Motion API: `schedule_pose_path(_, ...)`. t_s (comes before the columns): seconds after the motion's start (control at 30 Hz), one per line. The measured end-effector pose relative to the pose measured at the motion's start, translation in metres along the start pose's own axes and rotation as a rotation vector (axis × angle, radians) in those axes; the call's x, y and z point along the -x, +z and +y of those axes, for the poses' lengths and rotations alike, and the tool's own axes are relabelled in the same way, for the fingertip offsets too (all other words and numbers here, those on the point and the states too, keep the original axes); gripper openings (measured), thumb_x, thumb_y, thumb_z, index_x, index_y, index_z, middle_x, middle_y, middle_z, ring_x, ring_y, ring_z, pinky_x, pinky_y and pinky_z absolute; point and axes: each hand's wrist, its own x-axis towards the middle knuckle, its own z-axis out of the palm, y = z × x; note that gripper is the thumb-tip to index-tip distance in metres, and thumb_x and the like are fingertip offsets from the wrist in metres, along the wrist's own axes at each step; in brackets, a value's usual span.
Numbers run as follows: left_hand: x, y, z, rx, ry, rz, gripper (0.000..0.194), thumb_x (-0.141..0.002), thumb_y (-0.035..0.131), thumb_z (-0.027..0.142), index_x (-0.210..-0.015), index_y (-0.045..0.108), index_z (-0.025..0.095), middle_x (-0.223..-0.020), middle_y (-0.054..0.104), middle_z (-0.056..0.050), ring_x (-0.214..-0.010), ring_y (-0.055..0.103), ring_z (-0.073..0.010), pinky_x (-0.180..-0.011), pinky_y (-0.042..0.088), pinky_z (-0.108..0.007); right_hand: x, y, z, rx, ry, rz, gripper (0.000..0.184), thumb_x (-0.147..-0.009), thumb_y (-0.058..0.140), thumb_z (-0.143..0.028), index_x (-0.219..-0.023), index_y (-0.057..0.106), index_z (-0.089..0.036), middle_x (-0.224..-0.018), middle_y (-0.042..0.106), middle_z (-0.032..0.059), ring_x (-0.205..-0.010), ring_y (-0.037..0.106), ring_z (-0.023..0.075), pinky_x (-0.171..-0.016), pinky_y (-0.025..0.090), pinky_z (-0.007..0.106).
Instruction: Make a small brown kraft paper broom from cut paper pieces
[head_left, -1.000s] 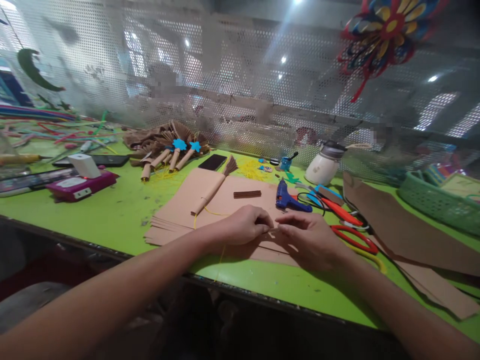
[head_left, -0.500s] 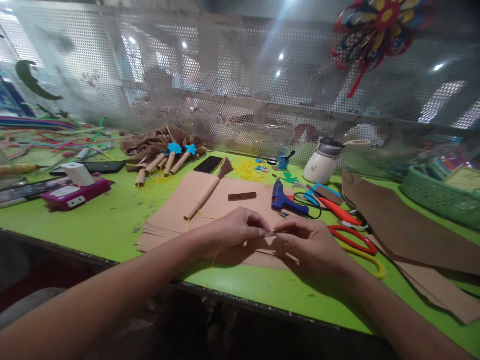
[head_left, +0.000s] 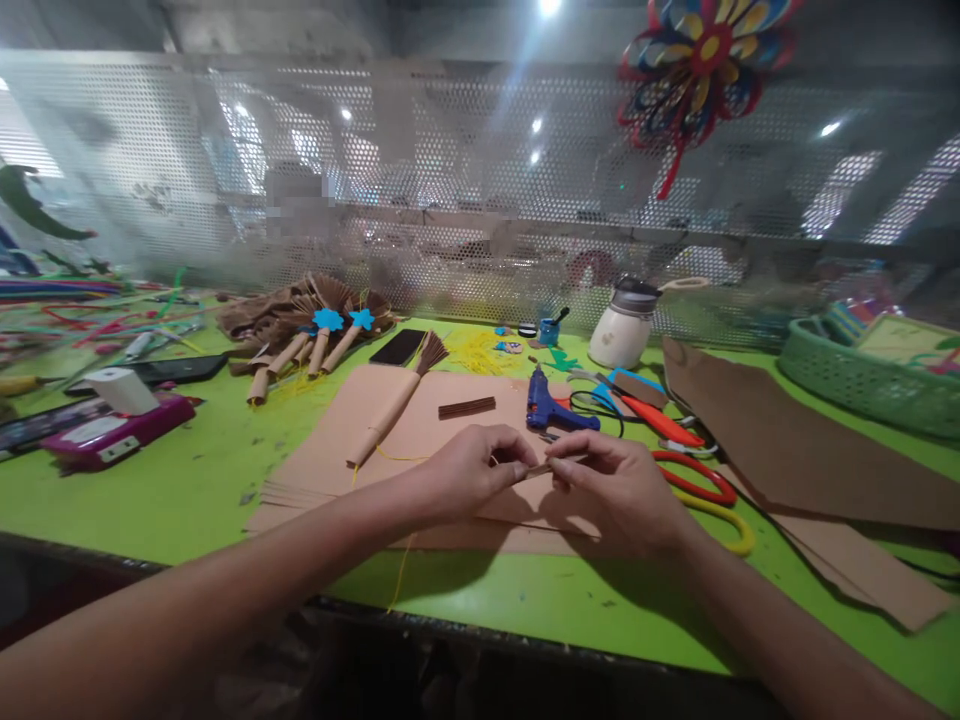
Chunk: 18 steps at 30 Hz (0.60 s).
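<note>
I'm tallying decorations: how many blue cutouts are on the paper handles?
2 clearly visible: the left blue cutout on one handle, the right blue cutout on the neighbouring handle. A blue patch left of these may be another, partly hidden.

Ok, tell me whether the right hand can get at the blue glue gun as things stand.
Probably yes: the blue glue gun lies just beyond the right hand, with nothing on top. That hand pinches a brown paper strip, though, so it may need freeing first.
</note>
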Motion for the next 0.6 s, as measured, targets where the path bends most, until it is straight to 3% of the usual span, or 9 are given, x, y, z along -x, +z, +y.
schedule_pose_path(0.2,-0.010,0.002,0.003,0.133,-0.065,-0.056,0.012,-0.078,0.056,0.022,-0.077,0.063,0.012,-0.069,0.058,0.000,-0.064,0.048,-0.0103,-0.059,0.037,-0.021,-0.003,-0.003,-0.001,-0.009,-0.006,0.023,0.023,-0.066,0.071,-0.031,-0.082,0.065,-0.016,-0.071,0.062,0.0028,-0.060,0.056,0.0126,-0.059,0.046,0.027)
schedule_pose_path(0.37,-0.016,0.007,-0.002,0.148,-0.151,-0.075,0.025,-0.078,0.056,0.034,-0.077,0.064,0.011,-0.061,0.055,0.000,-0.055,0.046,-0.0102,-0.054,0.034,-0.022,-0.006,-0.004,0.001,0.002,-0.006,-0.003,0.019,-0.066,0.070,-0.031,-0.077,0.065,-0.016,-0.067,0.061,0.0018,-0.059,0.054,0.0124,-0.057,0.044,0.026)
schedule_pose_path(0.6,-0.016,0.006,-0.013,0.374,-0.197,-0.148,0.024,-0.075,0.059,0.037,-0.072,0.062,0.013,-0.060,0.056,0.001,-0.054,0.048,-0.0100,-0.054,0.036,-0.023,-0.004,-0.008,0.004,-0.036,-0.001,-0.087,0.025,-0.072,0.067,-0.025,-0.096,0.063,-0.017,-0.080,0.062,0.0028,-0.068,0.057,0.0127,-0.065,0.045,0.027)
